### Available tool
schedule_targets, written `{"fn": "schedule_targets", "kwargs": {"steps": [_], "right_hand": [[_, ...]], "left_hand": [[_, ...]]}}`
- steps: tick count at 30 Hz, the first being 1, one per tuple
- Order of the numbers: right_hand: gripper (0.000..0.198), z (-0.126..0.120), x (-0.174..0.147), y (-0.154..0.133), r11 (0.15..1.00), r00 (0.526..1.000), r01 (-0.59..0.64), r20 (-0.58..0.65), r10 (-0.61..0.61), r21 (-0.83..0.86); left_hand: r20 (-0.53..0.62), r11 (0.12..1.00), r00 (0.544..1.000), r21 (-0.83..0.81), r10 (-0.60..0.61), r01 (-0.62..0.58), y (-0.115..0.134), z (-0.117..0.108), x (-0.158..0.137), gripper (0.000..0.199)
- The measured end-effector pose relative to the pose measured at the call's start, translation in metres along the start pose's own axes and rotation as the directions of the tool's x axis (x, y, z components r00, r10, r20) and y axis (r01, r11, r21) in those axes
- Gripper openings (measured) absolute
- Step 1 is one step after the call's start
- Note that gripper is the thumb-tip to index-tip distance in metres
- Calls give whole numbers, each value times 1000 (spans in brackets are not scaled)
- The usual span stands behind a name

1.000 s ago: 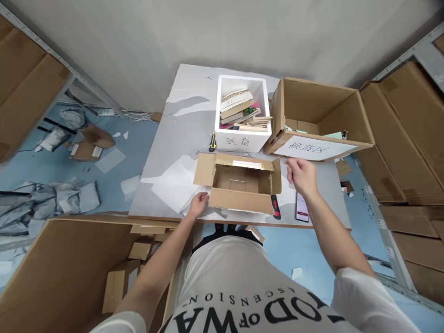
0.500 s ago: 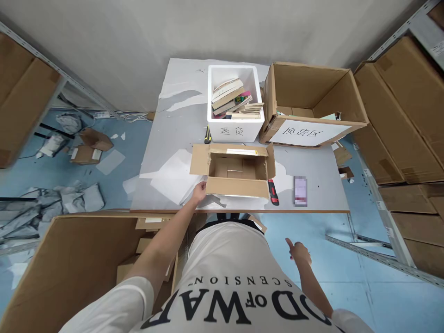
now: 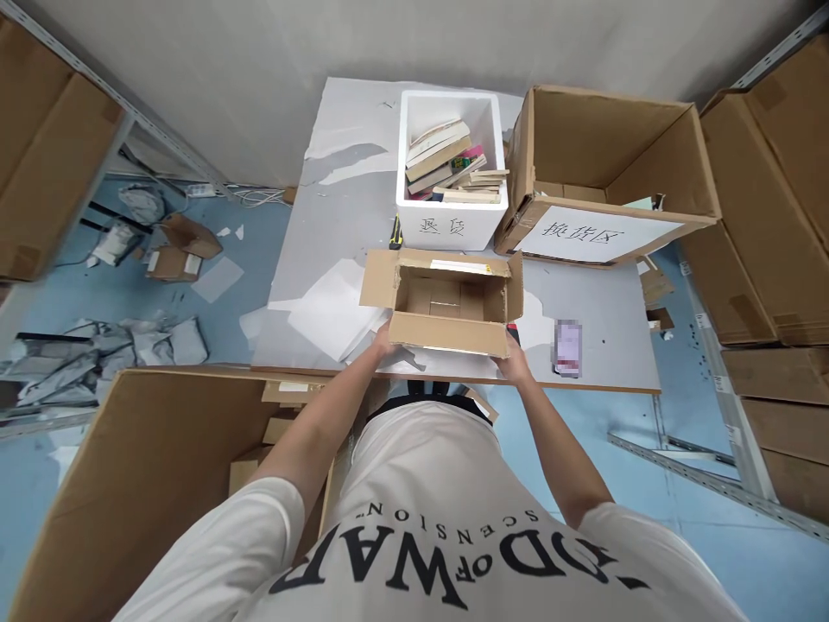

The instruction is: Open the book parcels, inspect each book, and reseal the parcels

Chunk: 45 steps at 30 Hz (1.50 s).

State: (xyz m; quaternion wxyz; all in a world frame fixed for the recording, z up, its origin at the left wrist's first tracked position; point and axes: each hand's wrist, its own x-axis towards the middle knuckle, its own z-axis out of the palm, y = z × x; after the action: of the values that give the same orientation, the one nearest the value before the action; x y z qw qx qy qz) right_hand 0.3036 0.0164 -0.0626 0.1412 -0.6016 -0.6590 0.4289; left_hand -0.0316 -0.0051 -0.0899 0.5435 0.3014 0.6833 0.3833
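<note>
An open cardboard box [image 3: 448, 332] with its flaps spread sits near the front edge of the table, nothing visible inside it. My left hand [image 3: 384, 337] grips its near left corner, the fingers partly hidden by the box. At the near right corner my right hand [image 3: 514, 361] has hold of the same box, its fingers mostly out of sight behind the flap. A red and black box cutter [image 3: 514, 332] lies beside the box, largely covered by it and my right hand. Behind the box's left part a yellow and black cutter [image 3: 395, 233] shows.
A white foam box [image 3: 452, 226] holding several books stands at the back of the table [image 3: 291, 250], beside a large labelled carton [image 3: 612, 238]. A phone [image 3: 568, 348] lies on the right. A big open carton [image 3: 148, 458] stands below left; shelves [image 3: 744, 432] flank the right.
My right hand has come up from beside my body to the box's right corner, where it now grips. My left hand stays at the left corner. The view has shifted slightly.
</note>
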Motion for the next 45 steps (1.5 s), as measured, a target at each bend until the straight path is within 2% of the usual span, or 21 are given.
{"fn": "schedule_targets", "kwargs": {"steps": [3,6,10,13,17,21,26,30,32,34,37,41,45], "right_hand": [[54,12,23,-5,991,1000,21,-4,-21,134],[56,16,26,-3,971,997,73,-31,-67,227],[69,4,16,-9,911,988,157,-60,-145,381],[70,-9,9,-19,898,991,135,-44,-128,418],[67,-13,5,-26,861,999,-8,41,-15,509],[65,-4,12,-21,806,991,-129,111,79,578],[64,-1,25,-16,811,989,-143,116,93,567],[60,2,27,1,765,993,-115,57,102,633],[60,7,23,17,793,988,-107,-28,154,600],[64,14,18,32,875,989,-91,-64,137,475],[65,27,12,46,960,1000,-19,18,14,278],[37,41,11,38,970,999,19,39,-30,243],[30,44,10,25,973,999,28,22,-34,230]], "left_hand": [[-17,999,1000,41,24,-23,-7,2,1,34],[-43,993,995,81,92,-88,-13,-1,-6,47],[-55,957,957,78,285,-281,-14,-11,-27,65],[-94,934,932,102,351,-342,-11,-20,-49,58],[-122,923,931,222,345,-313,-10,-28,-68,54],[-128,922,935,253,332,-293,-13,-25,-62,56],[-160,930,928,211,336,-300,-14,-22,-42,55],[-146,978,967,44,210,-206,-24,-33,-36,54],[-130,988,979,28,156,-154,-36,-39,-36,56],[-90,983,983,107,157,-147,-49,-43,-36,62],[-12,957,984,234,180,-173,-64,-42,-33,62],[-5,933,971,278,237,-227,-73,-33,-24,49],[-7,923,966,299,257,-243,-73,-31,-20,44]]}}
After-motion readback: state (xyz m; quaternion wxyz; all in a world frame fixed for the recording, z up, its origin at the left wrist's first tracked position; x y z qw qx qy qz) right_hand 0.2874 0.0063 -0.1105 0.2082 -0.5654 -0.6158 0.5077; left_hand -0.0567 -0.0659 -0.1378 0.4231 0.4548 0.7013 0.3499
